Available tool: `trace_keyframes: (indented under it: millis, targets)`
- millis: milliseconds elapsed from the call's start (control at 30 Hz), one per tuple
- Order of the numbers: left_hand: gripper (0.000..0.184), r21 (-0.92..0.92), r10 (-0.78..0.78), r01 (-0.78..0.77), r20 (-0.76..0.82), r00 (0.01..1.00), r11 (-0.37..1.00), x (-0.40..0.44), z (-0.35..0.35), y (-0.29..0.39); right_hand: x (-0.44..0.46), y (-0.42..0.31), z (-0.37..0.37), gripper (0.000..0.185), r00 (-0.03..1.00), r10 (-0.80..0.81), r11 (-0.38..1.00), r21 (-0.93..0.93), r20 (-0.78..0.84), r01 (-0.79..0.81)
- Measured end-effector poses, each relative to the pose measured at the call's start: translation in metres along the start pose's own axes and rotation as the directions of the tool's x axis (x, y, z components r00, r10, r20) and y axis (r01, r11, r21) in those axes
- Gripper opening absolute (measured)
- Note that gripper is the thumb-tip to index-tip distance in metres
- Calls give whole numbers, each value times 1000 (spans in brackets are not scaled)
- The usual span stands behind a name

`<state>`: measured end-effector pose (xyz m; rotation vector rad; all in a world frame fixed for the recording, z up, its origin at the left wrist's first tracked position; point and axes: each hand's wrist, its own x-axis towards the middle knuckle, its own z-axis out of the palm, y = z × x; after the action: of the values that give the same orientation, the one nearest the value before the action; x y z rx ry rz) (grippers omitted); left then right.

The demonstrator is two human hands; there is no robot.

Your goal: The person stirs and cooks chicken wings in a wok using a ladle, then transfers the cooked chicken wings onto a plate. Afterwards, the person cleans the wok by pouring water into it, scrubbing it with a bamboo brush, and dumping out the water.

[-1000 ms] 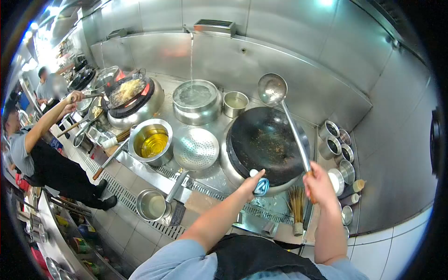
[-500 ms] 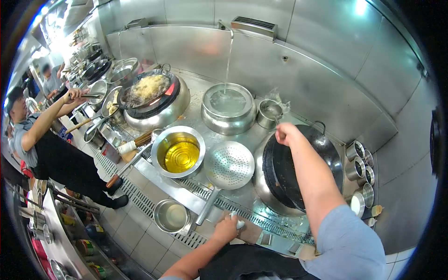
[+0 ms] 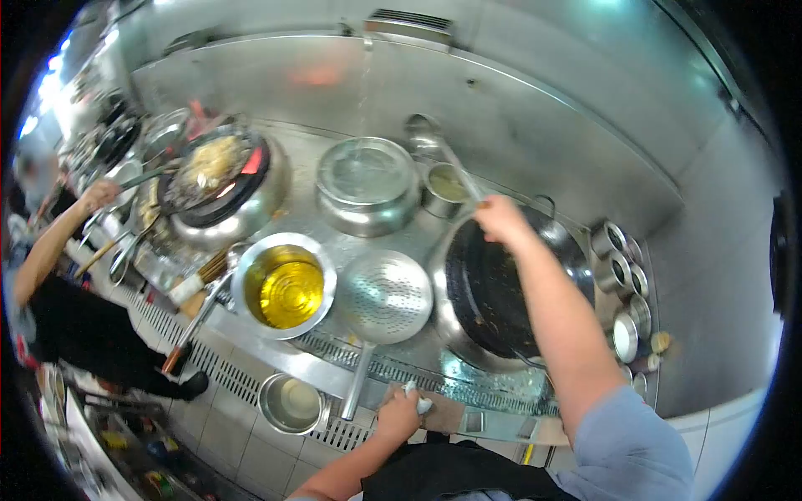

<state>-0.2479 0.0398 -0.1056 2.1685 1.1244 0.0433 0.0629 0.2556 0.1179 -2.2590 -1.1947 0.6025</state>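
Reaching over the dark wok (image 3: 493,292), my right hand (image 3: 501,219) is closed around the handle of a steel ladle (image 3: 458,163). The ladle's bowl is up by the back wall, behind the small steel pot (image 3: 447,185). My left hand (image 3: 399,413) is closed on a white cloth (image 3: 423,404) at the front edge of the range. A perforated strainer (image 3: 386,296) lies just beyond it, its handle pointing toward me. Left of the strainer stands a steel pot of yellow oil (image 3: 291,292).
Water runs into a round steel basin (image 3: 366,179) at the back. At the left, a co-worker's hand (image 3: 100,194) holds a utensil near a wok of frying food (image 3: 213,163). Small containers (image 3: 614,271) line the right side. A pot (image 3: 292,404) sits low in front.
The view has shifted. My right hand first moved from the front right to over the wok, and the ladle now shows by the back wall. My left hand left the wok's rim for the front edge.
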Motion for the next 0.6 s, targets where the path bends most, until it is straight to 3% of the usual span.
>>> trace_keyframes:
  millis: [133,167,200,233,300,433,600]
  targets:
    - [31,28,41,-41,-28,999,999,4,3,1,1,16,75,24,991,8,961,274,131,-44]
    - [30,29,50,-49,-35,998,998,4,1,3,-10,8,82,19,973,123,791,572,198,-216]
    - [31,35,47,-46,-23,999,998,6,-1,5,-12,8,78,12,892,82,590,699,445,-403]
    - [31,44,44,-44,-6,999,998,6,-1,5,-14,7,77,12,889,97,572,706,448,-418]
    - [32,63,61,-60,-13,998,996,7,0,4,-21,-2,73,11,789,-96,180,790,607,-586]
    - [36,8,37,-37,16,999,999,8,-6,9,-42,-26,40,17,807,-66,33,810,586,-585]
    - [39,92,104,-99,-46,994,991,7,2,3,-80,-11,-19,28,822,-218,-107,824,527,-557]
